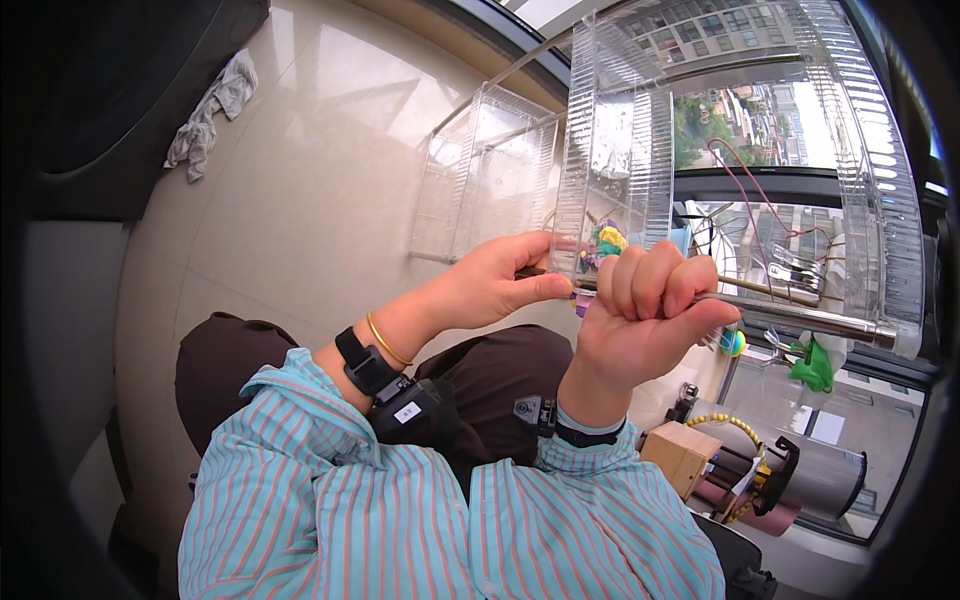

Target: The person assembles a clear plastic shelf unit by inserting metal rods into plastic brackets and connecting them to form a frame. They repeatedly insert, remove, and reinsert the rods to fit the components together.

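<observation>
A shiny metal rod runs along the near side of a clear plastic rack with ridged side panels. My right hand is wrapped around the rod near its middle, knuckles up and thumb along it. At the rod's left end, my left hand is closed, with a dark stretch of rod between thumb and forefinger. Some of its fingers go behind the near ridged panel, so their exact hold is partly hidden. Small yellow, green and purple pieces show just behind my right hand.
A second clear ridged panel stands left of the rack. Below it on the right are a green cloth-like piece, a wooden block and a grey cylinder. Windows line the right side. A crumpled cloth lies at the far left.
</observation>
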Demonstrator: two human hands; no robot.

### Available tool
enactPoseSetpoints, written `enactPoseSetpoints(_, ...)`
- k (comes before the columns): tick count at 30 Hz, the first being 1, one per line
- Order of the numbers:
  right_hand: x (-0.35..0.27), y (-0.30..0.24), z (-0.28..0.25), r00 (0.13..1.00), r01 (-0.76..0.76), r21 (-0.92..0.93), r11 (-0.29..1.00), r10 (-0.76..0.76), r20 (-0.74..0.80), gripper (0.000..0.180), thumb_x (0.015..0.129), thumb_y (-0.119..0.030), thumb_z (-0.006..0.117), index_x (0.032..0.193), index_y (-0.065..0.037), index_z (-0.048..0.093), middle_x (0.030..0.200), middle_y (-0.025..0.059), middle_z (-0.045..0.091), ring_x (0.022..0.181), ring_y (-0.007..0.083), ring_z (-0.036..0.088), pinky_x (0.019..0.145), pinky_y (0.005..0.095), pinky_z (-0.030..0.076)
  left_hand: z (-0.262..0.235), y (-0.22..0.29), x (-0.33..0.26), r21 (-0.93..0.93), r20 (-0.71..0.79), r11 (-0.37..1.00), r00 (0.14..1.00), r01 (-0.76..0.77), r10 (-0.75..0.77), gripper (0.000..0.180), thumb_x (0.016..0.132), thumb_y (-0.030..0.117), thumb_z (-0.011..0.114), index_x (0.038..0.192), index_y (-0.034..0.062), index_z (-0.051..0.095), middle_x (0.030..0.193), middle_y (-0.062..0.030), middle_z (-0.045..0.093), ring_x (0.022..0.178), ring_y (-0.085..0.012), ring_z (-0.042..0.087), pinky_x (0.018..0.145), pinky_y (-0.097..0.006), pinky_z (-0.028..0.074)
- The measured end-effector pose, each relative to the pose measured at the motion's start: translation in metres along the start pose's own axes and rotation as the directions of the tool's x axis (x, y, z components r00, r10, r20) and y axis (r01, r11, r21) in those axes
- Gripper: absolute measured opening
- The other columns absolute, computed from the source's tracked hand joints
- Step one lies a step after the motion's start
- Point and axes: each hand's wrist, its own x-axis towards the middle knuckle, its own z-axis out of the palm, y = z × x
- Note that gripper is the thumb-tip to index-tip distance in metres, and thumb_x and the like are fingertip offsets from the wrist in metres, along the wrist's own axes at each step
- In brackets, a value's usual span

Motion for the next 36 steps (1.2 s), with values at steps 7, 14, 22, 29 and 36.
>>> enactPoseSetpoints(7, -0.006, 0.0, -0.007, 0.997, -0.015, 0.013, 1.0, 0.014, 0.079, 0.054, 0.103, -0.063, 0.045, 0.079, -0.016, 0.033, 0.058, -0.0043, 0.03, 0.049, 0.0072, 0.018, 0.046, 0.0273, 0.016, 0.008, 0.002, -0.007, -0.006, -0.022, 0.999, 0.999, -0.033, 0.033, 0.056, 0.102, 0.026, 0.068, 0.149, 0.0017, 0.051, 0.083, 0.0059, 0.047, 0.075, -0.0059, 0.042, 0.067, -0.024, 0.04)
enactPoseSetpoints(14, -0.001, 0.007, -0.03, 0.926, -0.15, 0.079, 0.985, 0.113, 0.359, 0.058, 0.098, -0.068, 0.049, 0.076, -0.017, 0.034, 0.056, -0.0048, 0.029, 0.047, 0.0102, 0.024, 0.046, 0.0303, 0.021, 0.004, 0.005, -0.009, 0.051, 0.017, 0.999, 1.0, -0.002, 0.001, 0.056, 0.102, 0.024, 0.066, 0.151, 0.0024, 0.049, 0.096, 0.0034, 0.056, 0.08, -0.0081, 0.043, 0.075, -0.025, 0.043)
enactPoseSetpoints(22, -0.013, 0.012, -0.03, 0.988, 0.024, -0.157, 0.987, 0.0, 0.152, 0.06, 0.1, -0.068, 0.043, 0.081, -0.011, 0.04, 0.069, 0.0045, 0.046, 0.056, 0.017, 0.042, 0.055, 0.0352, 0.043, 0.007, 0.0, -0.003, 0.059, -0.04, 0.998, 0.999, -0.015, 0.017, 0.053, 0.101, 0.022, 0.068, 0.147, 0.0024, 0.053, 0.093, 0.0016, 0.058, 0.085, -0.0081, 0.052, 0.079, -0.026, 0.048)
enactPoseSetpoints(29, -0.02, -0.04, -0.092, 0.734, 0.439, -0.81, 0.389, -0.675, 0.073, 0.039, 0.105, -0.031, 0.051, 0.128, -0.001, 0.044, 0.119, 0.0175, 0.051, 0.109, 0.0263, 0.053, 0.097, 0.0413, 0.047, -0.002, 0.03, -0.006, 0.336, -0.082, 0.942, 0.996, 0.011, 0.017, 0.051, 0.098, 0.023, 0.07, 0.141, 0.0008, 0.055, 0.102, -0.0037, 0.065, 0.101, -0.0134, 0.061, 0.094, -0.032, 0.049)
enactPoseSetpoints(36, 0.015, -0.086, -0.137, 0.961, 0.122, -0.3, 0.946, -0.188, -0.201, 0.058, 0.109, -0.054, 0.041, 0.137, -0.004, 0.046, 0.135, 0.0194, 0.057, 0.129, 0.0329, 0.056, 0.112, 0.0497, 0.043, 0.023, 0.046, -0.003, 0.611, -0.197, 0.772, 0.91, -0.177, 0.365, 0.072, 0.09, 0.034, 0.079, 0.145, 0.0057, 0.041, 0.164, -0.0237, 0.014, 0.138, -0.039, 0.046, 0.106, -0.05, 0.046)
